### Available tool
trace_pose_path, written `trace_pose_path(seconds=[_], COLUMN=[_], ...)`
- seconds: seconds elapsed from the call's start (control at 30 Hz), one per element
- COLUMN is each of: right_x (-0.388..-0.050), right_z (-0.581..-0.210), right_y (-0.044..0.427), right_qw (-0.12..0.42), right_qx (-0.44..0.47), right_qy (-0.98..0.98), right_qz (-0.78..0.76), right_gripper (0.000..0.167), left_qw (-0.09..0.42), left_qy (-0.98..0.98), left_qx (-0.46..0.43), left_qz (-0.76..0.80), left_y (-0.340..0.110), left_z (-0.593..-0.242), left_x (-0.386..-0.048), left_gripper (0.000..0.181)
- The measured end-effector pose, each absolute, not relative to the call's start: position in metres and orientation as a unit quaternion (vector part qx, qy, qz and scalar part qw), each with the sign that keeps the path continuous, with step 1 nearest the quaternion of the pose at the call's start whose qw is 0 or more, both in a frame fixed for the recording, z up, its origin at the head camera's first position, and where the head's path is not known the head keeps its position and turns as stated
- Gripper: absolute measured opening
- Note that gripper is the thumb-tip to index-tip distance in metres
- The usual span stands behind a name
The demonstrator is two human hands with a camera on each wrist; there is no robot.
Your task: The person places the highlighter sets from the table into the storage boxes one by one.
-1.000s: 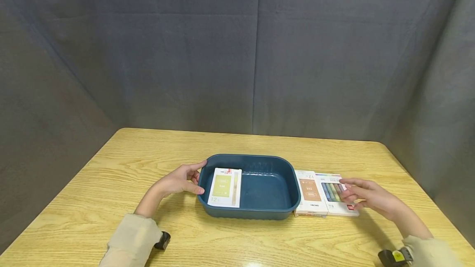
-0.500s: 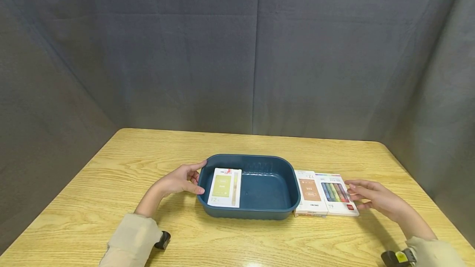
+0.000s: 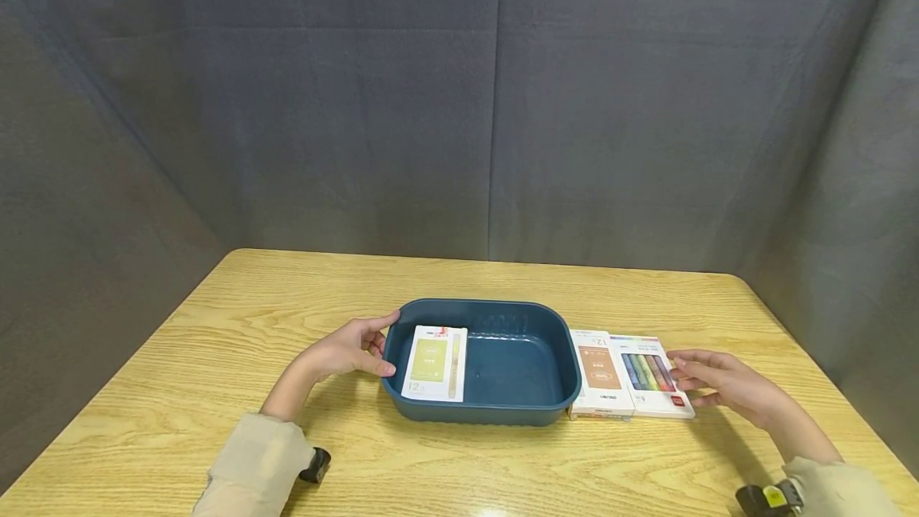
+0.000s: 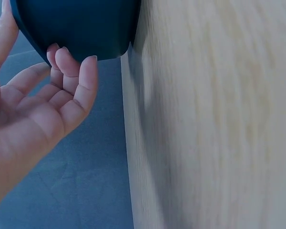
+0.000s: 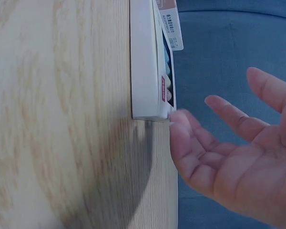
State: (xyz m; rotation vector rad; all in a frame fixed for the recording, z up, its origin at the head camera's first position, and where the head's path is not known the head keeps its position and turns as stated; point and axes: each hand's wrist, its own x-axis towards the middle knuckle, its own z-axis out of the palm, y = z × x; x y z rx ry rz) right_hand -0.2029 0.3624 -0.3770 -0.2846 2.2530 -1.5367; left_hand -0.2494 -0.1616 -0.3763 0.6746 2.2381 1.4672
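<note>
A dark blue plastic bin [image 3: 477, 415] stands mid-table. At its left end my left hand [image 3: 350, 348] holds it, thumb and a finger at the rim; in the left wrist view the other fingers [image 4: 88, 78] curl against its outer wall. A white box with a yellow-green panel [image 3: 429, 365] lies inside the bin, on the left. Right of the bin, a white box with an orange-brown panel [image 3: 601, 369] lies beside a white windowed box of coloured sticks [image 3: 649, 373]. My right hand [image 3: 728, 385], fingers loosely bent, touches the right edge of the windowed box.
A wood-grain table [image 3: 459, 461] bears everything. Behind it and at both sides hang dark grey cloth curtains [image 3: 359, 118]. Black straps with small devices [image 3: 314, 466] sit at both wrists.
My right hand has drawn back a little to the right, from over the windowed box's sticks to its right edge. Left hand, bin and boxes stay put.
</note>
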Motion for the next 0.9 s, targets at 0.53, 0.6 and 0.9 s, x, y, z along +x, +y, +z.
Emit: trace_pose_path(seconds=[0.53,0.6,0.9], right_x=[-0.2039,-0.2038,-0.2048], right_z=[-0.3815,-0.3815,-0.3808], right_y=[0.3625,0.3622,0.3603], right_qw=[0.202,0.201,0.201], right_qx=[-0.065,-0.069,-0.098], right_qy=[0.815,0.818,0.810], right_qz=[-0.539,-0.534,-0.542], right_gripper=[0.061,0.061,0.059], left_qw=[0.200,0.200,0.202], left_qy=[0.786,0.785,0.787], left_qx=[0.242,0.244,0.253], left_qz=[0.533,0.534,0.525], left_y=[-0.1624,-0.1623,-0.1618], left_z=[-0.3765,-0.3761,-0.3755], left_x=[-0.2500,-0.2501,-0.2506], left_gripper=[0.092,0.092,0.093])
